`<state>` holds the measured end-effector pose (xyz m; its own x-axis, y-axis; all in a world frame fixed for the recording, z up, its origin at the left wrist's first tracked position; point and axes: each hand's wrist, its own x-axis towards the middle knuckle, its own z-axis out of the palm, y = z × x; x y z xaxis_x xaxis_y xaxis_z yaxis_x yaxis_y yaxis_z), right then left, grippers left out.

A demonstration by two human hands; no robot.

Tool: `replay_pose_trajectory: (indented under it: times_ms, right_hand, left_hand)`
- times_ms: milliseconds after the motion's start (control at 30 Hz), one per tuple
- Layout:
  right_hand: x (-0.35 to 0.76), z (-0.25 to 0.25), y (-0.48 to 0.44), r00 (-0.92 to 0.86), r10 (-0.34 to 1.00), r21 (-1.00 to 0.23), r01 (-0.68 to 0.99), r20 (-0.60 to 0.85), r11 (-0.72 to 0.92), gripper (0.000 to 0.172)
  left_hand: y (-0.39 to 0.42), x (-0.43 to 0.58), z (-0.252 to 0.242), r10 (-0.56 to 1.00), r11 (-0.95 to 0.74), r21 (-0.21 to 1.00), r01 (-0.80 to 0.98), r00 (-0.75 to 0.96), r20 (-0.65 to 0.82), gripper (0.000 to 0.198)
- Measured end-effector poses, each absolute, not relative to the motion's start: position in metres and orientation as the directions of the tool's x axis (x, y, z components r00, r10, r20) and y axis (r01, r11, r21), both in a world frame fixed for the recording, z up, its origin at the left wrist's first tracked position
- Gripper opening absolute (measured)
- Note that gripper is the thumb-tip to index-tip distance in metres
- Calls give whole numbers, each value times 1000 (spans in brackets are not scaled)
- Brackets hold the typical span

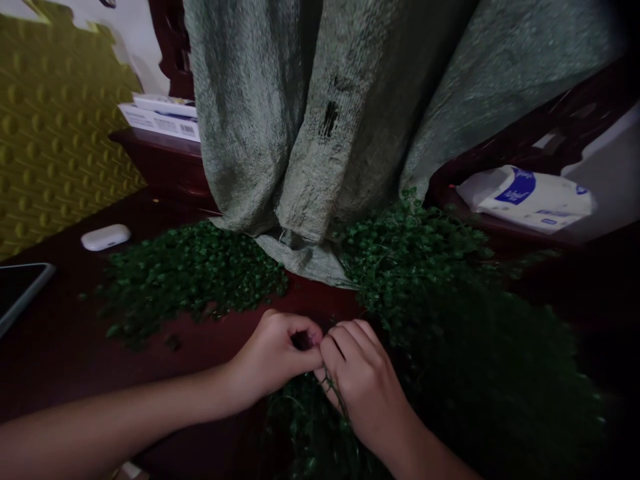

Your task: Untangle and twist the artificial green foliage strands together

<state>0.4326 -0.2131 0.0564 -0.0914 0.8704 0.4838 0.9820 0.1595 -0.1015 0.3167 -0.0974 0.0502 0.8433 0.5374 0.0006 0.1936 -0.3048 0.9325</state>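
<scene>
My left hand (275, 357) and my right hand (363, 373) meet at the fingertips, low in the middle of the view. A thin green plant stem (334, 388) comes out from under the curled fingers of my right hand, which is closed on it. Thumb and forefinger of my left hand are pinched together against the right fingertips; what lies in that pinch is hidden. Below both hands hang or lie more leafy green sprigs (305, 427). To the right spreads a large heap of long, leafy stems (420, 260). A pile of small green sprigs (200, 267) lies to the left.
A grey-green woven sack (250, 120) drapes down behind the dark red wooden surface (200, 347). At the left are a white earbud case (106, 237) and a phone (23, 293). A tissue pack (540, 199) lies at the right, and a white box (160, 120) behind left.
</scene>
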Motion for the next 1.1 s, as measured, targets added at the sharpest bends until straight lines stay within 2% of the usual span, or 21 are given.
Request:
replay_pose_trajectory:
  times_ms: [467,633,767,833,1000,1100]
  right_hand:
    - [426,51,-214,-61,862,-69,992,504,110,21]
    - [430,50,-213,1,870,-98,994,493,54,24]
    - [435,51,-213,14,855,-158,984,518,80,22]
    - [437,53,-213,35,839,-183,980,543,77,18]
    - [437,61,-213,112,799,-267,962,591,63,14]
    - [437,60,-213,150,788,-291,956,597,38,22]
  left_hand:
    - [-99,314,53,547,-364,909,203,836,32,12]
    - [-96,315,52,603,-493,850,185,777,181,9]
    - [-87,315,53,592,-516,853,78,752,290,11]
    - [-80,314,55,618,-468,881,68,738,271,12]
    - [-59,312,67,781,-158,980,120,623,50,20]
    - [-49,311,75,856,-131,984,125,515,49,17]
